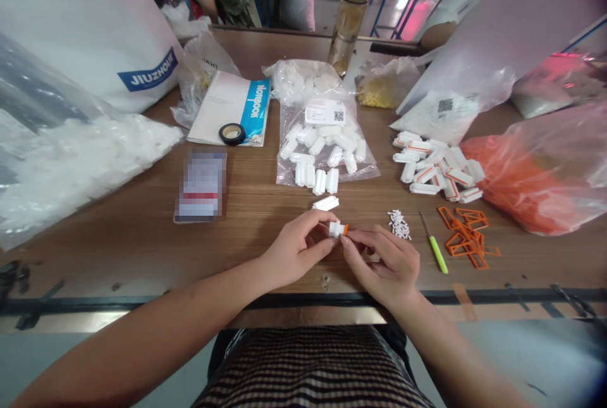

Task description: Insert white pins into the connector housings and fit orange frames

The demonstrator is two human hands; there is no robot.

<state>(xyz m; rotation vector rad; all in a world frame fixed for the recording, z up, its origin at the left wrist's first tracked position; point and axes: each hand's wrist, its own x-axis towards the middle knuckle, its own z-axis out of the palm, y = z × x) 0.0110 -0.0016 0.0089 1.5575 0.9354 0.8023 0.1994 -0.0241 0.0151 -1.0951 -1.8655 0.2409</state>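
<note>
Between my two hands is a small white plastic piece (336, 229) with an orange edge on its right side. My left hand (301, 247) pinches its white body between thumb and fingers. The fingertips of my right hand (384, 259) close on the orange end. Just beyond my left fingers lies a loose white plastic piece (325, 203). More white pieces (326, 181) stand at the mouth of a clear bag (365, 171). Right of my right hand are a heap of tiny white pins (399, 224), a pick with a green handle (437, 253) and several orange frames (467, 237).
White pieces with orange edges (439, 167) lie piled beside a bag of orange parts (535, 174). A notebook (222, 101) carries a roll of black tape (232, 134); a phone-like item (200, 186) lies nearer. A bottle (349, 22) stands behind. A big bag of white parts (85, 167) fills the left.
</note>
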